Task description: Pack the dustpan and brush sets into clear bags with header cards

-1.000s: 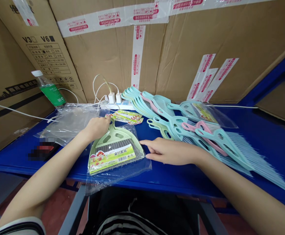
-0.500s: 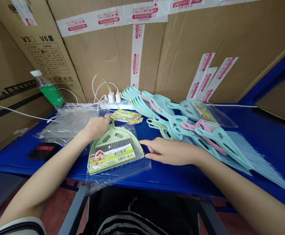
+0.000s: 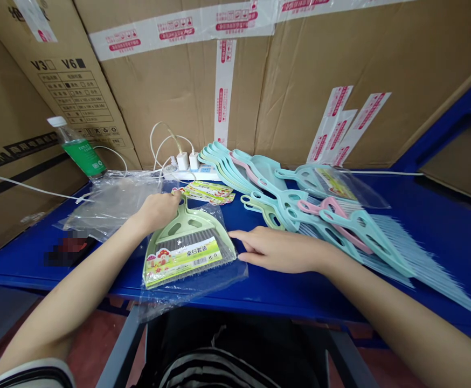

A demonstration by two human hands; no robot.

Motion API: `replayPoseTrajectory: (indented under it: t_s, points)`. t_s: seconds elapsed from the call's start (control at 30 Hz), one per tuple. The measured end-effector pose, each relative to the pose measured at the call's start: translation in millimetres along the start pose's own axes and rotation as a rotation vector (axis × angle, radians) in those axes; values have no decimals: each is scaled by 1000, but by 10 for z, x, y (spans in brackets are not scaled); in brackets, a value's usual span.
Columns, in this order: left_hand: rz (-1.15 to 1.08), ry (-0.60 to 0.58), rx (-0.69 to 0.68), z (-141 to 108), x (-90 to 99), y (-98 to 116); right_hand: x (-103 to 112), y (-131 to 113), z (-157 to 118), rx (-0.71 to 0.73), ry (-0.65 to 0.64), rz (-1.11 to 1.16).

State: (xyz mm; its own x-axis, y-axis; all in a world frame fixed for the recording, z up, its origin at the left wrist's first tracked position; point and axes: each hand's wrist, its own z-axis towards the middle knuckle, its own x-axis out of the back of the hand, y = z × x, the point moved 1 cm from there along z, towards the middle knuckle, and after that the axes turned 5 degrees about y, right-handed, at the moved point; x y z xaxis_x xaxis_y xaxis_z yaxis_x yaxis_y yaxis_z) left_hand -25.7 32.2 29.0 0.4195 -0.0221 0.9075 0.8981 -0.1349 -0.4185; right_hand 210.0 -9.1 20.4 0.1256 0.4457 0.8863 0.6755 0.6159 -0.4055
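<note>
Faces tall brown cardboard boxes (image 3: 163, 91) taped in white and red, across a glossy blue tabletop (image 3: 284, 296). Has at the far left a clear bottle with a green label and white cap (image 3: 82, 153), then a flat pile of clear plastic bags (image 3: 114, 199) partly behind the left forearm, and, nearer, a dark item with a red patch (image 3: 68, 250), too blurred to name. Meets yellow-green paper cards printed with mushrooms (image 3: 211, 188) just beyond the handle, and behind them a white power strip (image 3: 207, 173) with two white chargers. Has on the right a fanned stack of mostly turquoise plastic dustpans (image 3: 239, 175) and a loose pile of turquoise and pink plastic brushes with pale bristles (image 3: 354, 240), crowding the space beyond the right forearm. Has directly in front, flat on the tabletop between both hands, a pale green plastic dustpan (image 3: 195, 223) in clear film overhanging the near edge, holding a grey-bristled brush (image 3: 193, 240) under a printed label. Points the handle away toward the boxes, slightly left, the long axis running front to back, the wide lip slanting toward the body. Curls the left hand (image 3: 158, 210) over the handle end; cannot tell whether pinching handle or film. Extends the right hand (image 3: 271, 248), index finger and thumb apart, at the right rim.
</note>
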Motion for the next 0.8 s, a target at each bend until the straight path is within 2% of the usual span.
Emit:
replayPoseTrajectory:
  t_s: [0.53,0.8]
  points:
    - [22,4,-2,0,-2,6,4,1,-9,-5,7,-7]
    - [12,-2,-3,-8,8,7,28,16,2,36,14,30]
